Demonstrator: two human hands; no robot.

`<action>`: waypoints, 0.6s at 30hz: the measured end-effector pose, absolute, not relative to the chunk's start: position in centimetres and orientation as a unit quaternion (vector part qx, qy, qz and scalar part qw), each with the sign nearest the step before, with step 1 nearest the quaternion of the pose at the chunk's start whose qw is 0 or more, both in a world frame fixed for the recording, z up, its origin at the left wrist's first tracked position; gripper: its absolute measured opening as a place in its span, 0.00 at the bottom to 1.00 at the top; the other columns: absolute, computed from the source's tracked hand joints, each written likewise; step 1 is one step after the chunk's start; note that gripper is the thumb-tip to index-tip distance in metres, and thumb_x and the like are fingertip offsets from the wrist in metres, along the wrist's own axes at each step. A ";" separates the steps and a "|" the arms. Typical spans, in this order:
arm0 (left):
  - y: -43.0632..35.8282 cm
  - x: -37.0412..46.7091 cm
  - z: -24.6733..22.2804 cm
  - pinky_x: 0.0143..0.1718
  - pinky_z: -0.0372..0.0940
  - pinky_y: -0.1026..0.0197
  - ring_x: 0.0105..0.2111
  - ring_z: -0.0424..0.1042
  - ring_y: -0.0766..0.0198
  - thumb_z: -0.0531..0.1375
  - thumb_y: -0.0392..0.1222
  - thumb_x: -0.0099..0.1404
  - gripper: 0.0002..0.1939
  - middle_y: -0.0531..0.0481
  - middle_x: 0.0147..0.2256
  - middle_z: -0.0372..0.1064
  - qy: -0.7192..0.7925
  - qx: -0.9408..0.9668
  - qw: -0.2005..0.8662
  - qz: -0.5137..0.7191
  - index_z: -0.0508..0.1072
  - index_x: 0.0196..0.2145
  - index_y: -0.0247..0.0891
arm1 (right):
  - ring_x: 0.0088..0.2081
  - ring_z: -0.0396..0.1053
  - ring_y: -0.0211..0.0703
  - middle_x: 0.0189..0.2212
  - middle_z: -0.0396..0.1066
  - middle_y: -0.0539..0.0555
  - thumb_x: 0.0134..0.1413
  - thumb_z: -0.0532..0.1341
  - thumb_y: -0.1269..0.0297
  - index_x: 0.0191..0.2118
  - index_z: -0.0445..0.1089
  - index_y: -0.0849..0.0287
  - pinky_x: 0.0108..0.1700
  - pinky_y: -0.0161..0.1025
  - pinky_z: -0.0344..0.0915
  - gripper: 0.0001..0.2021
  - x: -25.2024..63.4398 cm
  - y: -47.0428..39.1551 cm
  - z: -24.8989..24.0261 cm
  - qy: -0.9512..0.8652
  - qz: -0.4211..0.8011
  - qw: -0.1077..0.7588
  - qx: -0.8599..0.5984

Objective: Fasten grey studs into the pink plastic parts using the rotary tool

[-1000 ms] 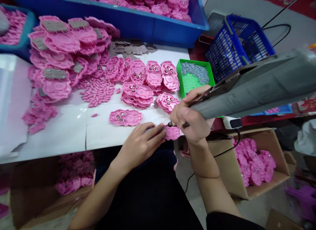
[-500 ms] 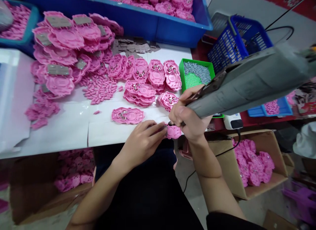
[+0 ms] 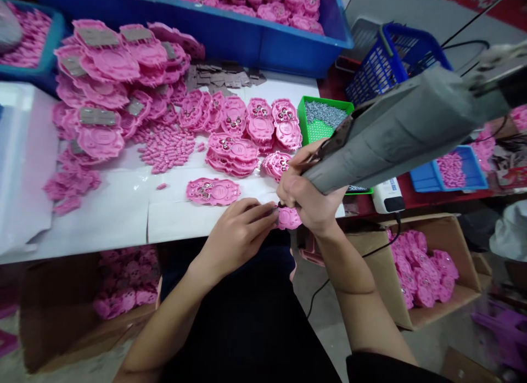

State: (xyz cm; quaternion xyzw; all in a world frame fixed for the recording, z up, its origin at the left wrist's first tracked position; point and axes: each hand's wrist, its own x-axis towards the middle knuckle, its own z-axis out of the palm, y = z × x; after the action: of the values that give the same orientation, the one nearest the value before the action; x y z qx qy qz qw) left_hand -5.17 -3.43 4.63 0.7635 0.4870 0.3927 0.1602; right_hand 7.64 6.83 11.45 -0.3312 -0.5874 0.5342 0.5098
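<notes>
Gripping grey tool (image 3: 387, 139): right hand (image 3: 310, 193) | holding 1 pink casing (image 3: 290, 219) at table (image 3: 177, 224) edge: left hand (image 3: 239, 229)

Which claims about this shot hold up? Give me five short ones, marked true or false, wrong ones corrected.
1. The right hand grips a thick grey cylindrical tool. True.
2. The shallow green plastic tray holds yellow plastic caps. False: small silvery parts lie in it.
3. The left hand has its fingers at a pink moulded plastic plate, by the near edge of the white-covered table. True.
4. The blue lattice-sided plastic basket stands left of the tray. False: it stands to the tray's right.
5. The open brown cardboard box at lower right contains pink plastic parts. True.
</notes>
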 end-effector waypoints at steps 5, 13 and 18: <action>-3.5 -5.2 4.7 0.51 0.74 0.45 0.50 0.72 0.51 0.63 0.39 0.74 0.12 0.45 0.54 0.79 0.492 0.762 0.163 0.388 0.80 0.53 0.39 | 0.13 0.54 0.31 0.16 0.60 0.39 0.49 0.70 0.68 0.36 0.68 0.52 0.15 0.34 0.55 0.11 7.7 6.9 12.9 -0.547 0.577 0.549 -0.258; -3.5 -5.3 4.8 0.51 0.74 0.45 0.50 0.72 0.51 0.63 0.38 0.73 0.11 0.47 0.55 0.78 0.494 0.766 0.150 0.383 0.79 0.52 0.40 | 0.10 0.47 0.31 0.12 0.55 0.40 0.44 0.64 0.72 0.31 0.71 0.51 0.11 0.35 0.52 0.08 11.9 8.3 17.0 -0.527 0.432 0.671 -0.291; -3.8 -5.2 4.5 0.55 0.72 0.42 0.55 0.73 0.48 0.62 0.36 0.73 0.13 0.47 0.57 0.77 0.480 0.777 0.125 0.388 0.77 0.55 0.39 | 0.10 0.46 0.32 0.12 0.50 0.39 0.41 0.60 0.70 0.33 0.67 0.52 0.12 0.35 0.49 0.09 15.1 9.7 17.0 -0.507 0.365 0.705 -0.336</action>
State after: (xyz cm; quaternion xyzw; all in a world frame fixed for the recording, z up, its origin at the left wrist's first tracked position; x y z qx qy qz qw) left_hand -5.20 -3.82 4.48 0.7766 0.4801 0.3882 0.1250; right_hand 15.12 9.75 17.04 -0.3361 -0.5066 0.3647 0.7053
